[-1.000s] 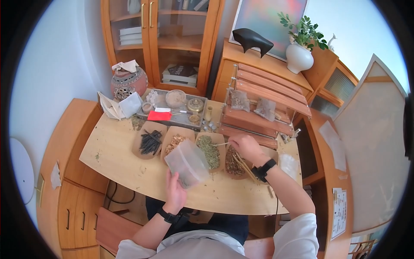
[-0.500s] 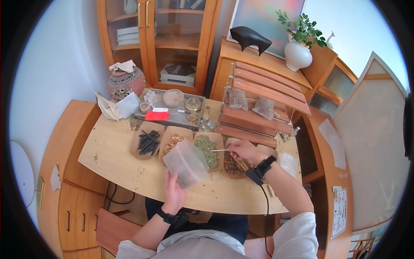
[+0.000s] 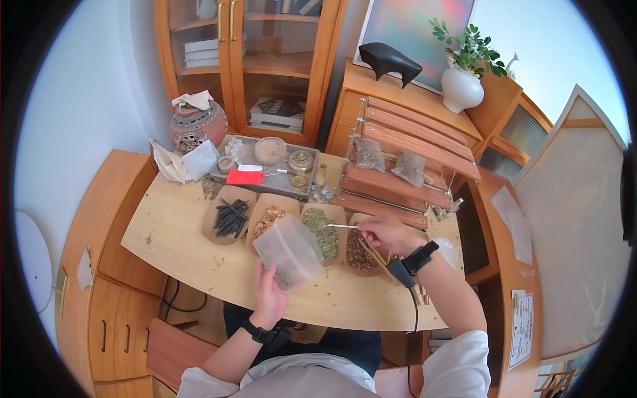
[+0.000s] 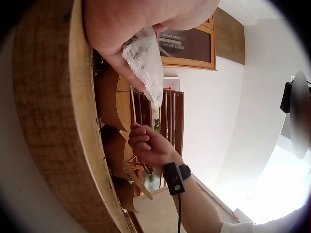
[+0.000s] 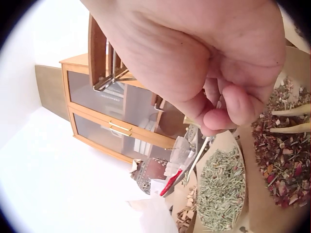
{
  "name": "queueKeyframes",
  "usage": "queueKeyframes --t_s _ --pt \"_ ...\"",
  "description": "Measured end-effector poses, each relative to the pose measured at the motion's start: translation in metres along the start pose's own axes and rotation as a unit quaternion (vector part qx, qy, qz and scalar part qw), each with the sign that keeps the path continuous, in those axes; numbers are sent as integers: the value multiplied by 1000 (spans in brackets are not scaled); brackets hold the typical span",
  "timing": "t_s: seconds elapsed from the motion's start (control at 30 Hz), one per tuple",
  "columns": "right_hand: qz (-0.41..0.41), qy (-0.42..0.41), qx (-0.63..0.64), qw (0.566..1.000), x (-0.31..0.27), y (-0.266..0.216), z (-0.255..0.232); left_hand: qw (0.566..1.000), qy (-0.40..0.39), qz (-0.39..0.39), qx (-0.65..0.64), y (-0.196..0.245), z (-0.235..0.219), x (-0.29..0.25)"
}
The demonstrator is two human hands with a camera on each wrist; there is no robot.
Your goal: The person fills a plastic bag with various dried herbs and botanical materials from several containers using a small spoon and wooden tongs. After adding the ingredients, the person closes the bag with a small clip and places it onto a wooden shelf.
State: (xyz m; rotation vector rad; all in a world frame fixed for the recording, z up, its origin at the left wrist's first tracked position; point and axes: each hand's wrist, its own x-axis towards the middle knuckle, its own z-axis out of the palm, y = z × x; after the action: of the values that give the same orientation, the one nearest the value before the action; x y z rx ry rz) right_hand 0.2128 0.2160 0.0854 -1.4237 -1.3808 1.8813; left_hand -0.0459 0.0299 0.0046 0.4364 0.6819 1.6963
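Note:
My left hand [image 3: 271, 297] holds a translucent plastic bag [image 3: 286, 249] by its lower edge, above the table's front. In the left wrist view the bag [image 4: 148, 65] shows a crimped edge and some dark contents. My right hand [image 3: 388, 235] pinches a thin pale stick [image 3: 343, 226] between thumb and fingertips. The stick's far end overlaps the tray of chopped green herb [image 3: 320, 232]. Below the right hand is a tray of dark red and brown dried petals [image 5: 286, 167], with pale wooden tongs [image 5: 294, 128] resting in it.
Trays of black strips [image 3: 230, 217] and light wood chips [image 3: 271, 217] stand to the left. Behind them is a grey tray [image 3: 265, 182] with small jars and a red packet [image 3: 245, 177]. A slatted wooden rack [image 3: 398, 189] bearing bagged material stands at the back right.
My right hand has dropped slightly and shifted right, still pinching the stick, whose end stays over the green herb. The left hand and bag hold nearly the same place.

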Motion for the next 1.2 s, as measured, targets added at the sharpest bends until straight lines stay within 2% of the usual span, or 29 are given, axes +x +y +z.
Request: queueKeyframes --t_s 0.17,0.27,0.37,0.47,0.57,0.67,0.77,0.87,0.93,0.97,1.2 --pt "-14 5 -27 1000 -30 -33 19 1000 13 -12 11 4 6 -3" --pt "-83 10 -143 986 -44 -40 39 1000 10 -13 9 4 6 -2" --pt "-207 51 -264 941 -46 -33 47 1000 4 -11 7 7 9 -3" --pt "-231 100 -240 938 -44 -33 37 1000 -12 5 8 0 -1 0" --pt "-261 183 -368 873 -36 -28 20 1000 -8 -3 5 1 0 0" --pt "-258 219 -459 821 -22 -8 12 1000 -5 0 5 1 2 1" --pt "-254 187 -453 834 -11 7 12 1000 -3 -11 6 4 5 -1" --pt "-138 68 -283 947 11 22 5 1000 -7 -8 9 3 4 0" --pt "-63 59 -183 979 10 22 8 1000 -10 -8 13 4 4 -1" --pt "-25 54 -133 989 7 18 11 1000 -11 -7 15 4 5 -1" --pt "7 30 -73 997 9 18 7 1000 -9 -5 3 2 2 0"
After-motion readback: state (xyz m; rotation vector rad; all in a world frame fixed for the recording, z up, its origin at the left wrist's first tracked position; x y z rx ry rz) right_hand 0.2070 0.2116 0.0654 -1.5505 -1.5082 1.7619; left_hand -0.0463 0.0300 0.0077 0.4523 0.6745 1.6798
